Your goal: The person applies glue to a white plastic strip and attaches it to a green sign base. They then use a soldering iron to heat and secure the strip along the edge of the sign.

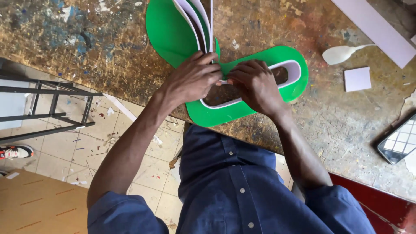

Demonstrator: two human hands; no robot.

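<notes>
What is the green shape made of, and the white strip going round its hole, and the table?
The green shape looks like smooth plastic or foam sheet: flat, even colour, clean-cut edge. The white strip looks like thin bendy plastic, since it curves round the hole; both hands press on it. The table looks like worn wood board, rough and paint-stained.

On the paint-stained worktop: two hands, two green foam pieces, one a ring and one a flat sheet, one white spoon, one small white square, one long white strip and one phone. One shoe on the floor.
</notes>
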